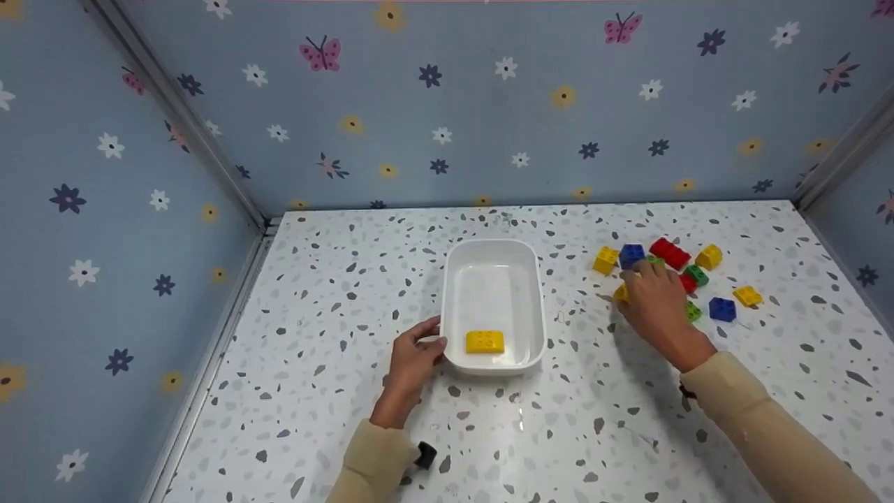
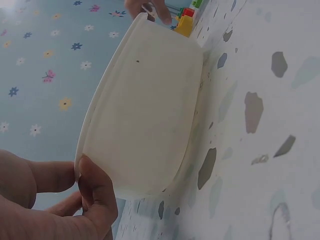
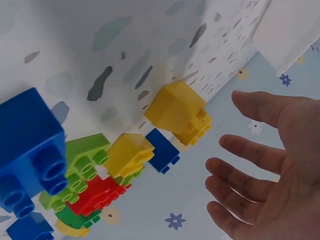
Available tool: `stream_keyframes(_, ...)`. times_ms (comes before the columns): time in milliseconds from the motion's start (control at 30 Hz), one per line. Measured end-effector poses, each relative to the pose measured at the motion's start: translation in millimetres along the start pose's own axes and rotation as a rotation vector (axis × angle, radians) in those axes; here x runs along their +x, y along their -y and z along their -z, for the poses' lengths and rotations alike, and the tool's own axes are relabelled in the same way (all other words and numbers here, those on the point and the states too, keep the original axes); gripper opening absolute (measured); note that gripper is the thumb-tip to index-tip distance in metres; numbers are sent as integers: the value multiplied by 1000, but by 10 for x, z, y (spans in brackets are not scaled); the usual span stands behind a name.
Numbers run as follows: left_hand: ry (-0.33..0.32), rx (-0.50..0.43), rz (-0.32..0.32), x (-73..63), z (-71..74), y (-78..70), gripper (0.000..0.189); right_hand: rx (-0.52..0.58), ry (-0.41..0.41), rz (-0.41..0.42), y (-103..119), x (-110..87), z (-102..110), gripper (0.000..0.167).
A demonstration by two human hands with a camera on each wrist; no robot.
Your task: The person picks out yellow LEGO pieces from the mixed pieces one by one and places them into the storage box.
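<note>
My left hand (image 1: 411, 360) pinches the rim of a white plastic tub (image 1: 445, 297) near its front left corner. Thumb and fingers show on that rim in the left wrist view, where the tub (image 2: 145, 105) looks slightly tilted. A yellow building brick (image 1: 485, 341) lies inside, at the near end. Over a loose group of bricks on the right is my right hand (image 1: 655, 304). Its fingers (image 3: 245, 177) are spread and loosely bent in the right wrist view, holding nothing. Nearest to them there is a yellow brick (image 3: 175, 107). The hand hides part of the group from the head view.
Around the right hand lie yellow (image 1: 605, 260), blue (image 1: 632, 256), red (image 1: 669, 253) and green bricks (image 1: 696, 275). Another blue brick (image 1: 722, 309) and a flat yellow one (image 1: 747, 295) lie farther right. Patterned panels (image 1: 447, 105) enclose the speckled tabletop (image 1: 335, 279) at the back and sides.
</note>
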State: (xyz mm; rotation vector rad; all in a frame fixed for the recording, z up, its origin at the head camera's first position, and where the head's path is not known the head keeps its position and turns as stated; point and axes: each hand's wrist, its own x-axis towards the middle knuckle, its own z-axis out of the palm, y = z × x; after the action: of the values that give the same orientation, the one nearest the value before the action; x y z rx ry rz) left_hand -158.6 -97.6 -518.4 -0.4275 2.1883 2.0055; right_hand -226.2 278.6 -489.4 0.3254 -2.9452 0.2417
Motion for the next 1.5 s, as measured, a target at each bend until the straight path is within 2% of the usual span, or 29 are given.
stream_keyframes(467,6,2,12,-5,-2,-2,45,-22,80,-47,-104,42,-63,45)
stream_keyframes(767,18,-66,5,-19,-8,-16,44,-70,66,-28,-120,31,-108,34)
stream_keyframes(1167,-11,-23,30,-8,-20,-2,45,-26,92,-37,-170,46,-136,29)
stream_keyframes(1500,-8,-18,16,-14,-11,-7,45,-9,60,-48,-188,46,-174,29)
